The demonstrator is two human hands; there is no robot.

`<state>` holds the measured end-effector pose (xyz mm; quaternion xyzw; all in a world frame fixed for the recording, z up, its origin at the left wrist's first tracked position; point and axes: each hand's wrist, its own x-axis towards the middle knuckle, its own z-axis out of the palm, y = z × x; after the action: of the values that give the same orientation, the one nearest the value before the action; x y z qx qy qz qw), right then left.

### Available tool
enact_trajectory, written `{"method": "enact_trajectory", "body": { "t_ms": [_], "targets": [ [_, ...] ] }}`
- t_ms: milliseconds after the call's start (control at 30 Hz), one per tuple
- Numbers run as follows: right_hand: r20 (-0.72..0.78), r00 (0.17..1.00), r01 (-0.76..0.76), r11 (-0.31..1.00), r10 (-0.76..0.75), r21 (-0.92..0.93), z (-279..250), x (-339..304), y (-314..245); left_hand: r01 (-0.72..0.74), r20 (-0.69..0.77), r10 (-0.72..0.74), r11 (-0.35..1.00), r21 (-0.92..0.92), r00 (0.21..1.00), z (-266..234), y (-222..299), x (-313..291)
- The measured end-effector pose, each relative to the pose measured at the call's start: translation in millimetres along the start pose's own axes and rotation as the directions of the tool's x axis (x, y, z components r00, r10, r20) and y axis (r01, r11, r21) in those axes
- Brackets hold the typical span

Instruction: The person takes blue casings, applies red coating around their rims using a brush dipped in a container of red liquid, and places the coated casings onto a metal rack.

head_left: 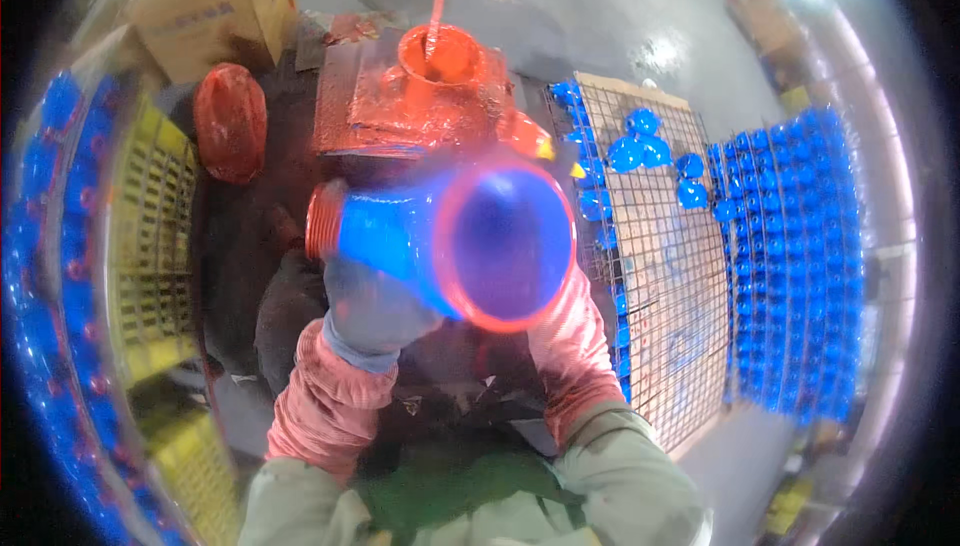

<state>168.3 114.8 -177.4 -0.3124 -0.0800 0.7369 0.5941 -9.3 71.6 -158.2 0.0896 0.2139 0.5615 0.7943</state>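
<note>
A hollow blue fitting (390, 236) is held up in front of me, slightly blurred. Its wide round mouth (510, 241), edged in red, faces toward me, and a narrower red threaded end points left. My left hand (375, 306), in a grey glove, is closed around the fitting's underside near the threaded end. The pink sleeve (575, 346) of my right arm reaches up to the wide mouth; the right hand itself is hidden behind the fitting. Just beyond stands a red-coated bucket (440, 56) with a stick in it, on a red-smeared stand (350, 116).
On the right, several blue rounded pieces (643, 136) rest on a wire rack (670, 276) over cardboard, beside stacked blue pieces (800, 266). Yellow crates (150, 246) and more blue pieces line the left. A red plastic-wrapped bundle (231, 124) and a cardboard box (210, 11) stand farther off.
</note>
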Motion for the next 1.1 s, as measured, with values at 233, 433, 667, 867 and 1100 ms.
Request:
{"method": "enact_trajectory", "body": {
  "t_ms": [233, 433, 667, 867, 1100],
  "targets": [
    [-0.112, 0.936, 0.310, 0.931, -0.334, -0.192, -95, 12, 16, -0.115, 0.146, 0.124, 0.991, -0.070, 0.982, -11, 4, 14],
    [-0.140, 0.857, 0.397, 0.808, -0.496, -0.436, -88, -76, 34, -0.357, 0.109, 0.342, 0.916, 0.182, 0.933, -39, -10, 17],
    [0.151, 0.591, 0.699, 0.410, -0.792, -0.586, -23, -139, 15, -0.689, 0.728, 0.460, -0.291, 0.664, 0.508, -42, -17, -74],
    [0.319, 0.755, 0.656, 0.672, -0.573, -0.344, -6, -183, 8, -0.689, 0.909, 0.088, -0.624, 0.369, 0.407, -39, -16, -130],
    [0.149, 0.854, 0.511, 0.746, -0.499, -0.428, -110, -170, 43, -0.643, 0.660, 0.491, -0.234, 0.729, 0.569, -35, -53, -144]
  ]
}}
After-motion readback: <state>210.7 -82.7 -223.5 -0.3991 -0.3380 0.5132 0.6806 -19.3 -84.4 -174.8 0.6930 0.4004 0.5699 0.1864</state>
